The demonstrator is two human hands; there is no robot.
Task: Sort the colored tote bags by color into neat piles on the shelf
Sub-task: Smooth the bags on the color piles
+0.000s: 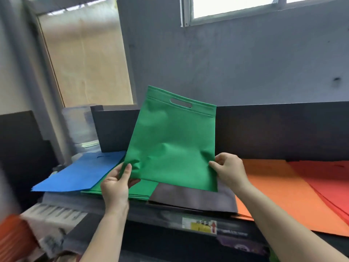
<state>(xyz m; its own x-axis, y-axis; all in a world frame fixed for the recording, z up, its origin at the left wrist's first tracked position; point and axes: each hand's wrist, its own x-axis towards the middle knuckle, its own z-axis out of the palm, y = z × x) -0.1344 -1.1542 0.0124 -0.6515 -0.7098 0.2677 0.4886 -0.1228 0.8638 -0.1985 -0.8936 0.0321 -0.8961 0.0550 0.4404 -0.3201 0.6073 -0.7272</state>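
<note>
Flanking the held green bag point(170, 140): blue pile point(81, 173), grey pile point(194, 197), orange pile point(283, 195).

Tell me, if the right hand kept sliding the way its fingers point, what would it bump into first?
The right hand points leftward, pinching the held green fabric tote bag. Going on, it would probably meet the left hand gripping the bag's other corner, though depth is unclear.

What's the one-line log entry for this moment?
held: green bag, upright | left hand: pinches lower left corner | right hand: pinches lower right edge | below: green pile, grey pile | step: not yet laid down
</note>
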